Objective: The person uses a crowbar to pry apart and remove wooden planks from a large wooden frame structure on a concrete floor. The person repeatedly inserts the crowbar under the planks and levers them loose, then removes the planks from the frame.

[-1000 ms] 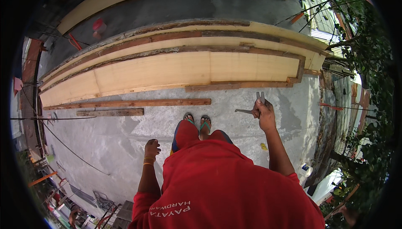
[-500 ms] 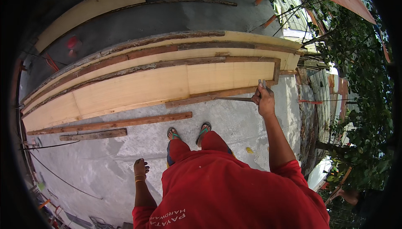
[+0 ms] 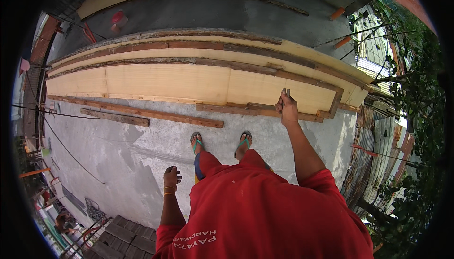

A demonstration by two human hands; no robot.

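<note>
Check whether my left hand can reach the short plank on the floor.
Probably, with a bend or step: the left hand looks free, and the short plank lies ahead and to its left on the floor. Nothing visible blocks the way.

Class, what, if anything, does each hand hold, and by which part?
The right hand holds a hammer by its head; the left hand appears empty.

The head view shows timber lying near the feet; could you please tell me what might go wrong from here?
The flip-flops offer no toe cover, so a step forward might mean a knock against the long wooden strip. If the right hand lost its grip, the metal tool might drop and dent the nearest pale panel.
</note>
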